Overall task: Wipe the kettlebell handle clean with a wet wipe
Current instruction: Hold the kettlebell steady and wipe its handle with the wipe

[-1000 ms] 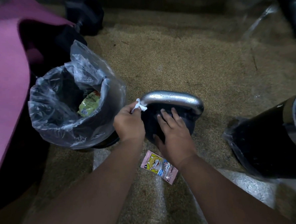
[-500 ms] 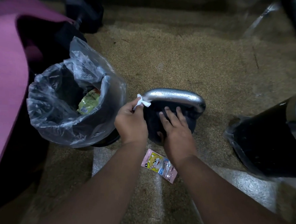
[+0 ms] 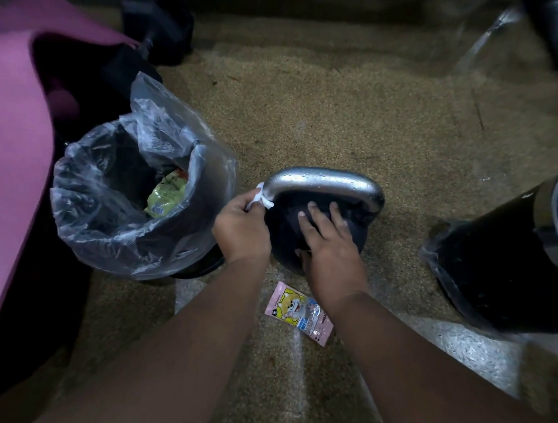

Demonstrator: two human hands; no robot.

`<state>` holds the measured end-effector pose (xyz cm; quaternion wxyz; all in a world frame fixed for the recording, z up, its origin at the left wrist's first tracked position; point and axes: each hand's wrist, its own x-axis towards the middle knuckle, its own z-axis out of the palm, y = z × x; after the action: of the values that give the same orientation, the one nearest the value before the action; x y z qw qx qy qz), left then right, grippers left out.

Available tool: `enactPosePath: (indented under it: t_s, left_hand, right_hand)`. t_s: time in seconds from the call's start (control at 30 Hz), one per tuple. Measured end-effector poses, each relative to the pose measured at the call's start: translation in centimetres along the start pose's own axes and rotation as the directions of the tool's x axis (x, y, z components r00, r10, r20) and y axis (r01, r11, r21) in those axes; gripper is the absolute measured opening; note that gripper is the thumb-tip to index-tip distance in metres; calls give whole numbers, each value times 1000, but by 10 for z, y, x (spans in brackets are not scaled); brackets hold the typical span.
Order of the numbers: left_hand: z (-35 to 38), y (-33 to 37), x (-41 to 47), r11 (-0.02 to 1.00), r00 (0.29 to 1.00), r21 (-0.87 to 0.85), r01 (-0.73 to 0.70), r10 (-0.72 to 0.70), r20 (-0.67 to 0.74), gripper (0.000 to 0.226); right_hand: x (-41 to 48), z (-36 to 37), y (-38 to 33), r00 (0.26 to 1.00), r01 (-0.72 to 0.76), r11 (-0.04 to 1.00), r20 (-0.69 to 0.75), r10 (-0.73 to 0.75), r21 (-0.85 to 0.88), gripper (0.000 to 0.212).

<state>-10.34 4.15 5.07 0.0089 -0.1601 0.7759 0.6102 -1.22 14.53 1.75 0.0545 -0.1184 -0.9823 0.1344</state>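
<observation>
The kettlebell [image 3: 284,234] stands on the speckled tan floor [image 3: 343,101] in the middle of the scene, its black body near and its silver handle [image 3: 322,181] arching across the far side. Small droplets dot the top of the handle.

The left hand [image 3: 242,232] is curled, its fingertips pinching a small bunched white wipe [image 3: 261,198] and holding it against the left end of the handle, where the bar bends down to the body. The right hand [image 3: 331,247] lies flat on top of the black body, fingers straight and a little spread, their tips reaching under the handle's arch. It grips nothing.

Just left of the kettlebell stands a round black bin [image 3: 199,265] lined with a clear plastic bag [image 3: 152,128] that puffs up over the rim. A green packet [image 3: 166,196] lies inside. A pink mat [image 3: 12,162] fills the left edge.

On the floor near the person, between the two forearms, lies a pink sachet [image 3: 299,312] with a cartoon print, close to the kettlebell but apart from it. To the right, well apart, stands a second black bin [image 3: 512,268] with a shiny rim, clear plastic bunched round its base. Dark shapes at the far edge are too dim to tell.
</observation>
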Motion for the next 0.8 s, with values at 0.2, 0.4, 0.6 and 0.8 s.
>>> enactPosePath:
  t_s: [0.2, 0.4, 0.6, 0.8]
  left_hand:
    - [-1, 2, -1, 1000, 1000, 9, -28, 28, 2, 21]
    - [-1, 5, -2, 998, 999, -33, -49, 49, -14, 21]
    - [-3, -3, -4, 1000, 1000, 18, -19, 19, -8, 21]
    - [1, 1, -3, 1000, 1000, 14, -24, 25, -5, 20]
  right_hand:
    - [1, 2, 1, 1000, 3, 1000, 7, -3, -2, 62]
    - [0, 1, 1, 999, 31, 999, -12, -31, -8, 62]
    - [-1, 0, 0, 1000, 18, 1000, -15, -18, 2, 62]
    - [-1, 1, 0, 999, 24, 1000, -28, -23, 5, 62]
